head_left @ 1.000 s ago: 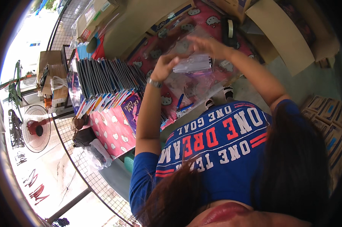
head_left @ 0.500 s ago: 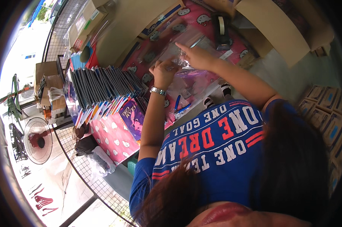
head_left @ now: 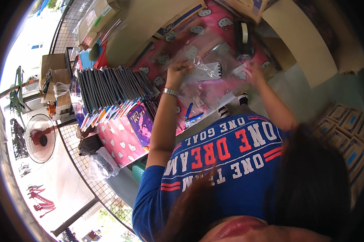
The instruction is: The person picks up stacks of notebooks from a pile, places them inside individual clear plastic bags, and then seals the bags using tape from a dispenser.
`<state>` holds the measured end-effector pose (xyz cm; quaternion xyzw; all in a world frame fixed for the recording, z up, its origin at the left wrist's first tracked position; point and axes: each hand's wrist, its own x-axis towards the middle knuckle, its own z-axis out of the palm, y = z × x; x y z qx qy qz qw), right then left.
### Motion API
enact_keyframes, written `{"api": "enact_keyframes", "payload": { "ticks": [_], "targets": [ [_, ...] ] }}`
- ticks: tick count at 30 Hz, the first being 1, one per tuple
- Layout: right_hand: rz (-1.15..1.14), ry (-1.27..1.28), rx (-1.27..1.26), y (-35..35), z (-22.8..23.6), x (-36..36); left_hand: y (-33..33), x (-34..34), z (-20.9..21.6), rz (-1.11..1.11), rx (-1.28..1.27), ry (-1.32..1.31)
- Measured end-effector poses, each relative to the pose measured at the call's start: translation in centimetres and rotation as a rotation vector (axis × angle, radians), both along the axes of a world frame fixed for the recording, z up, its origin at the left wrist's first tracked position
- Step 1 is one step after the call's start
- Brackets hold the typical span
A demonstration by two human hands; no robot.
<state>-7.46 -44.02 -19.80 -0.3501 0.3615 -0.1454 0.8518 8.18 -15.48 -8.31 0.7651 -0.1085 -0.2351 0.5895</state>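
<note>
A small white spiral-bound notebook with a black coil lies on the table in front of me, under or inside a clear plastic bag. At its left end my left hand is closed, fingers curled on the plastic's edge, a metal watch on that wrist. My right hand is off to the right of the notebook, beside a clear strip with a white label; its fingers are smeared by motion. Just beyond it stands a black tape dispenser with a pale roll.
Many spiral notebooks stand in a row at left, with a purple-covered notebook beside them. Blue-handled pliers lie near the table's front edge. Cardboard boxes rise at the far right, and more boxes are stacked lower right.
My right hand has moved right, away from the plastic toward the tape dispenser's near side. The white notebook, hidden by my hands before, now shows. My left hand stays near the plastic.
</note>
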Motion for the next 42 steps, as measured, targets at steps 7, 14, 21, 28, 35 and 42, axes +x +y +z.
{"api": "enact_keyframes", "payload": {
  "ticks": [7,14,21,28,35,42],
  "targets": [
    [0.640,-0.218,0.558,0.8,-1.0,4.6,-1.1,-1.1,1.3,0.045,-0.036,0.208],
    [1.791,-0.175,-1.464,3.7,15.4,17.7,-1.6,-1.5,1.7,0.081,-0.003,0.178],
    [1.732,-0.169,-1.734,0.9,4.2,17.6,-2.5,-1.5,-0.4,0.230,-0.146,0.050],
    [1.157,-0.340,-2.042,12.8,15.7,8.2,1.3,-11.2,-9.0,0.441,-0.461,0.483],
    [1.014,-0.560,-1.231,9.4,20.1,4.4,6.7,-14.5,-9.0,0.142,-0.642,0.571],
    [0.945,-0.384,-1.330,6.6,7.7,1.8,5.0,-10.0,0.5,0.131,-0.184,-0.115]
  ]
}}
